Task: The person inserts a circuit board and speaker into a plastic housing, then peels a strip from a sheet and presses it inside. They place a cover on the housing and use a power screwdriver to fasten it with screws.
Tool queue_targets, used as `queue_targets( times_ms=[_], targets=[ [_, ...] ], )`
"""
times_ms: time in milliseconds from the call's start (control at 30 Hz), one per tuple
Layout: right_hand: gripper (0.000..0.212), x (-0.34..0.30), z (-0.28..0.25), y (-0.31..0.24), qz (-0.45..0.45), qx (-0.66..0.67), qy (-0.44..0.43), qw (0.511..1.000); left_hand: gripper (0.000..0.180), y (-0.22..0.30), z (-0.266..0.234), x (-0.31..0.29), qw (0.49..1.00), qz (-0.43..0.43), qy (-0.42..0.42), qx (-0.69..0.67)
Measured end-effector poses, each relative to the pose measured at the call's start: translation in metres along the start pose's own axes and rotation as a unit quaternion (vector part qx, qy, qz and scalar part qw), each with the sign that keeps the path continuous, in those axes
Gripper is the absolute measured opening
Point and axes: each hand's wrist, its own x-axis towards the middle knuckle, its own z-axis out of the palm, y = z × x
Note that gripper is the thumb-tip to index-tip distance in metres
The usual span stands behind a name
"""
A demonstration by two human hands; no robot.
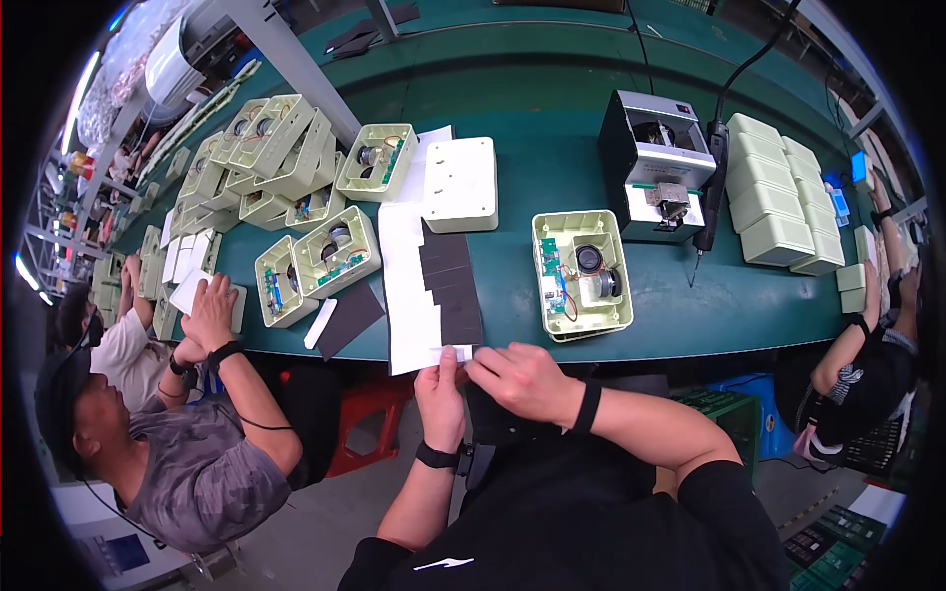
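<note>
At the table's near edge my left hand (440, 402) is closed, its thumb pressing a small white strip (456, 352). Close beside it, my right hand (527, 382) is closed in a pinch at the strip's right end; what lies between its fingertips is too small to make out. Just beyond my hands, several black rectangular pieces (450, 281) overlap on long white sheets (402, 295). To the right of them stands an open pale green housing (582, 276) with a green circuit board, wires and round black parts inside.
A pale closed housing (460, 182) sits behind the sheets. Open housings (336, 251) are stacked at left, near a black sheet (352, 320). A black and silver machine (658, 163), a hanging electric screwdriver (711, 187) and stacked housings (774, 197) stand right. People work on both sides.
</note>
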Motion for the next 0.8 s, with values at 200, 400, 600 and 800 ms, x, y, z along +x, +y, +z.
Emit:
queue_targets(
  times_ms=[200,400,600,800],
  targets=[
    [0.023,-0.011,-0.066,-0.003,0.097,0.136,0.202,0.965,0.028,0.054,-0.007,-0.022,0.956,-0.182,-0.150,0.175],
    [0.042,-0.017,-0.109,0.047,0.337,0.191,0.221,0.895,0.015,0.100,0.049,-0.022,0.935,0.104,-0.260,0.219],
    [0.062,0.001,-0.114,0.070,0.296,0.066,0.136,0.943,0.028,0.120,0.132,0.033,0.786,0.436,-0.210,0.385],
    [0.076,-0.002,-0.112,0.075,0.294,0.046,0.109,0.948,0.026,0.127,0.148,0.050,0.716,0.423,-0.271,0.485]
  ],
)
